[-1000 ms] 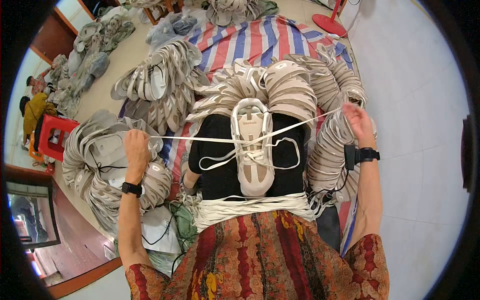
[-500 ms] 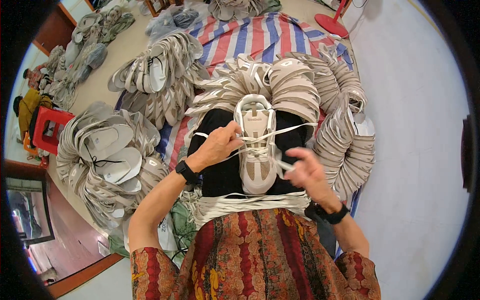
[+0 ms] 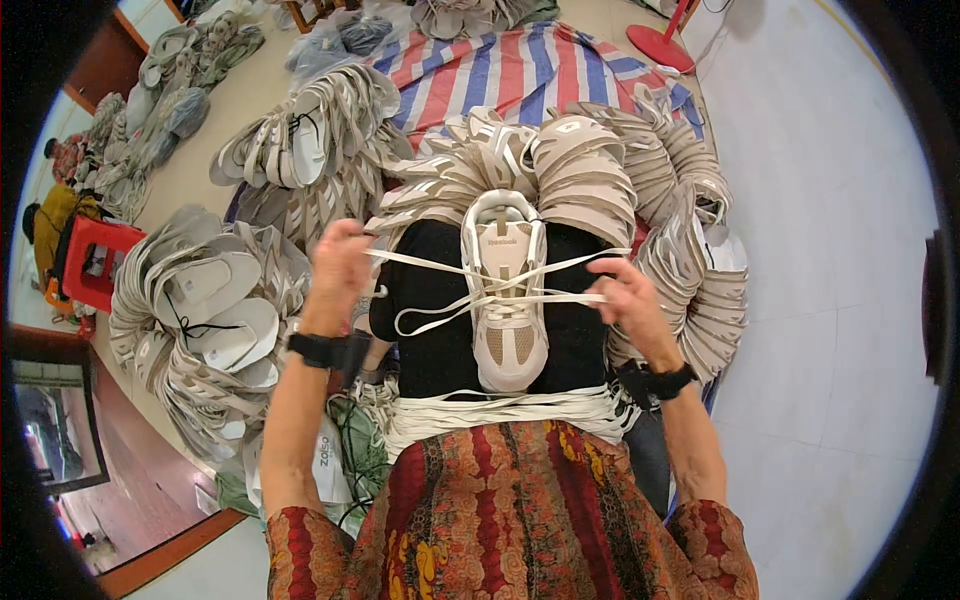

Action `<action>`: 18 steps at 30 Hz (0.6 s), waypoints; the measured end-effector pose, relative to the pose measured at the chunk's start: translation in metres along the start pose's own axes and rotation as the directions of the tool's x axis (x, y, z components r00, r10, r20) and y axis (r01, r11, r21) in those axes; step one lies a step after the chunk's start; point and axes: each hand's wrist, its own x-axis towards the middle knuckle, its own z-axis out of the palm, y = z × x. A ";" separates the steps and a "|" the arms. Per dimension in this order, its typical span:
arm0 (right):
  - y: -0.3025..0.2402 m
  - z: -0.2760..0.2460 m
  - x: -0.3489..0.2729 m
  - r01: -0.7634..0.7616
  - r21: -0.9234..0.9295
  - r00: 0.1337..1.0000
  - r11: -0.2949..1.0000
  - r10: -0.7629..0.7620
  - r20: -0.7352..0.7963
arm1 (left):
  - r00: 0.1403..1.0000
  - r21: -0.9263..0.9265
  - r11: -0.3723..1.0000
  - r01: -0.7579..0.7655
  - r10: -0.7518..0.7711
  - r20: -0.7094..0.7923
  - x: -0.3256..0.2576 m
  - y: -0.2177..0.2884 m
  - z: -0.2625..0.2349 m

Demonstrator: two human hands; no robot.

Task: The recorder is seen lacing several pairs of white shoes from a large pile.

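Note:
A beige and white sneaker upper point(image 3: 508, 368) lies toe toward me on the black cloth point(image 3: 435, 350) over my lap. White shoelace point(image 3: 420, 262) crosses through its eyelets. Left of the upper, my left hand point(image 3: 340, 270) is closed on one stretch of lace and pulls it out straight. On the other side my right hand point(image 3: 635, 305) pinches another stretch, also drawn out sideways. A loose loop of lace rests on the cloth left of the upper, and one more strand slants up to the right above my right hand.
A bundle of white laces point(image 3: 500, 412) lies across my lap. Strung stacks of beige uppers point(image 3: 585, 170) surround me, with more tied bundles point(image 3: 215, 290) on the left. Beyond lies a striped sheet point(image 3: 500, 70). A red stool point(image 3: 98, 262) stands far left, a red round base point(image 3: 660, 48) far right.
My left hand has moved away from the upper to the left, drawing lace with it. My right hand has shifted slightly up and right, and its lace is now stretched sideways.

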 end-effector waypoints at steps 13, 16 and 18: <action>0.020 0.052 0.031 0.539 -0.683 0.819 0.492 -0.496 0.289 | 0.753 0.964 0.241 -0.114 0.654 -0.075 -0.001 0.076 -0.109; 0.016 0.063 0.036 0.606 -0.781 0.703 0.155 -0.564 0.434 | 0.635 0.859 -0.121 -0.498 0.623 0.456 -0.031 0.004 -0.012; 0.018 0.068 0.037 0.637 -0.764 0.645 0.100 -0.611 0.458 | 0.790 0.801 0.155 -0.579 0.350 0.503 -0.062 -0.030 0.038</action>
